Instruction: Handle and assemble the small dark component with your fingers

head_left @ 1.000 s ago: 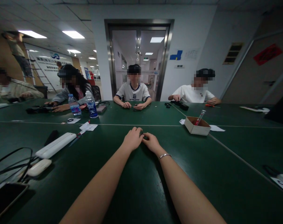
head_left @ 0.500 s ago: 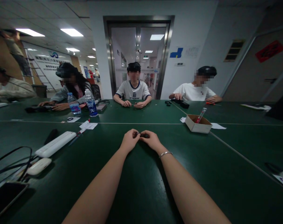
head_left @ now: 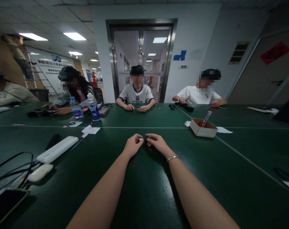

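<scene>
My left hand [head_left: 133, 145] and my right hand [head_left: 158, 143] meet over the green table [head_left: 144, 178], fingertips bent inward. Between them is a small slim piece, dark with a shiny silver part [head_left: 141, 139]. The left fingers pinch its silver end. At the other side, the right thumb and fingers close on its dark end. Fingers hide much of the piece, and it is too small to tell its kind. A silver bangle [head_left: 173, 158] circles my right wrist.
An open cardboard box [head_left: 203, 129] holding a red-and-clear tube stands to the right. At left lie a white power strip [head_left: 57, 149], cables, a white case [head_left: 40, 172] and a phone [head_left: 8, 203]. Two bottles [head_left: 94, 108] stand further back. Several people sit across the table.
My right hand has shifted slightly right, opening a gap between the hands. The silver part of the small piece now shows there.
</scene>
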Motion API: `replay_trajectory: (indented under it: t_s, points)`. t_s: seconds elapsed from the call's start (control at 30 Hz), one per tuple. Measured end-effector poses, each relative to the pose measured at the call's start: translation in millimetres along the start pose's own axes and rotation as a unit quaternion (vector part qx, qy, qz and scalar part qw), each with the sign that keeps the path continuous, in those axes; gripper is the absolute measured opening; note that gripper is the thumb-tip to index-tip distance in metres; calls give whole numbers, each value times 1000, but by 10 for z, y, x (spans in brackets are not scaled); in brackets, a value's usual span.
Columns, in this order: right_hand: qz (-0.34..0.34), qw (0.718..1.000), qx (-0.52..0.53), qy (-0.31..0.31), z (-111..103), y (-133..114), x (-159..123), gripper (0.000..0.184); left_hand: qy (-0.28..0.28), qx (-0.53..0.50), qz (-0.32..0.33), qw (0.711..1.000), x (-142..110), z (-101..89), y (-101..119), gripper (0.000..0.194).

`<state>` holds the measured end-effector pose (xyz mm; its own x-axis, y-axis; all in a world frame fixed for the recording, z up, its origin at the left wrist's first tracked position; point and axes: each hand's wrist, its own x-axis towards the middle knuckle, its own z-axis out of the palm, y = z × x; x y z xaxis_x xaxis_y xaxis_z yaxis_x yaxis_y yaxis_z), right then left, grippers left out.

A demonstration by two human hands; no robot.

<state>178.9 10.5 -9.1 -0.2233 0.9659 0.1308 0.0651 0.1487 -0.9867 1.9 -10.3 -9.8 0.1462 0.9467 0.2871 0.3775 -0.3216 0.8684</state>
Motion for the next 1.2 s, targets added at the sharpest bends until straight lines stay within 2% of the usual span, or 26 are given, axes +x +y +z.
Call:
replay_trajectory:
  t_s: [0.13,0.3,0.63,1.2]
  points:
    - [30,998,57,-6,4,-5,-6,25,17,-8,-5,1000,19,0,-21,17]
    - [19,995,101,5,1,-4,-21,24,26,-39,-10,999,42,14,-53,20]
    - [25,990,138,8,-27,-17,-49,21,43,-50,-17,998,62,21,-110,23]
    - [31,987,159,5,-33,30,-20,24,18,-51,-12,998,80,31,-165,25]
